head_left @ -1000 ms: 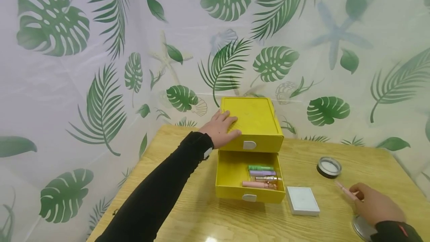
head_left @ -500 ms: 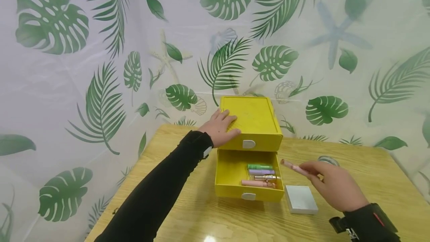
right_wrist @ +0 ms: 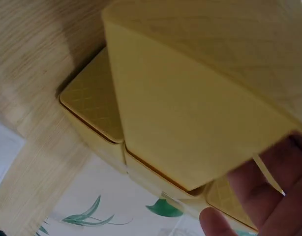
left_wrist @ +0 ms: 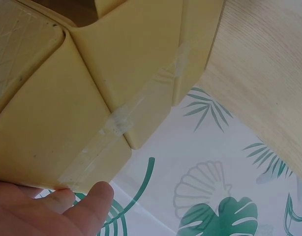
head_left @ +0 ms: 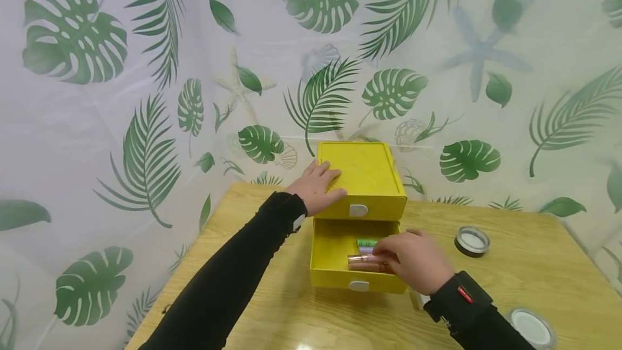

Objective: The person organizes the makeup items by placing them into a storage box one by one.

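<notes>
A yellow two-drawer organizer [head_left: 359,169] stands on the table, its lower drawer [head_left: 330,253] pulled out. My left hand [head_left: 316,188] rests spread on the left edge of its top; in the left wrist view its fingertips [left_wrist: 99,196] lie along the organizer's side. My right hand [head_left: 413,258] reaches over the drawer's right wall and pinches a pink lip gloss tube [head_left: 358,258] inside. Beside it lie a green tube [head_left: 365,243], a purple tube [head_left: 364,250] and another pink tube [head_left: 364,267], partly hidden by the fingers. The drawer's side [right_wrist: 175,113] fills much of the right wrist view.
A white square case [head_left: 419,300] is mostly hidden under my right wrist. Two round clear-lidded containers, one farther back [head_left: 472,242] and one nearer [head_left: 532,329], sit on the right of the wooden table [head_left: 272,296]. A leaf-patterned sheet [head_left: 418,26] hangs behind.
My right hand has carried the pink lip gloss tube leftward from the right of the table into the open drawer. The left hand has stayed on the organizer.
</notes>
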`<control>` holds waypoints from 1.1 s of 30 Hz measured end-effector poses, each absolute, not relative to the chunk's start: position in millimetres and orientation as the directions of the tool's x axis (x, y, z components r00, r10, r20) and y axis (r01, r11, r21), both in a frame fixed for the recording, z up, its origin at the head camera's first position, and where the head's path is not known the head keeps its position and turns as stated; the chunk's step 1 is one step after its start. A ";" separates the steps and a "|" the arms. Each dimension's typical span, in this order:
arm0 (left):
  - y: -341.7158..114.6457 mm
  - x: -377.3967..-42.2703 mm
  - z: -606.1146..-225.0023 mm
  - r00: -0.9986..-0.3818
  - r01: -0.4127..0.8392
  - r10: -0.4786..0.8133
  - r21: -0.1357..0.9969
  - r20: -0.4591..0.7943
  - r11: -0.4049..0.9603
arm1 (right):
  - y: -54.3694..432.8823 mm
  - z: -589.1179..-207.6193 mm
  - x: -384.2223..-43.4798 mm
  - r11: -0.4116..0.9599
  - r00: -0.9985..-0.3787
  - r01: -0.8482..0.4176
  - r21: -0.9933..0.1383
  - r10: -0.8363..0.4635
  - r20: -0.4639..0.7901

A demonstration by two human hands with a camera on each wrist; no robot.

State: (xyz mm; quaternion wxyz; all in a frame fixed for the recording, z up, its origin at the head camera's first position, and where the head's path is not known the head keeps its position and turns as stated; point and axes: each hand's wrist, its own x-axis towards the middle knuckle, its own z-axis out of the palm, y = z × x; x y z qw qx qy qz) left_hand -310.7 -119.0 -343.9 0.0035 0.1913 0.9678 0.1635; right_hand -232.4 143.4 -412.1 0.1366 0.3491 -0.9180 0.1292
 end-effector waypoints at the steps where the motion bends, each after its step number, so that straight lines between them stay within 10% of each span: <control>1: -119.3 -310.5 -343.9 -0.927 0.369 0.372 0.322 0.055 0.872 | 141.6 -412.4 -234.7 0.724 -0.722 -0.676 -0.139 -0.613 0.321; 20: -120.3 -310.3 -342.5 -0.926 0.372 0.374 0.321 0.058 0.871 | 131.1 -416.6 -255.3 0.765 -0.769 -0.633 -0.119 -0.604 0.212; 33: -118.4 -310.5 -342.9 -0.925 0.371 0.376 0.326 0.049 0.869 | 126.0 -410.6 -172.4 0.731 -0.705 -0.654 -0.195 -0.496 0.507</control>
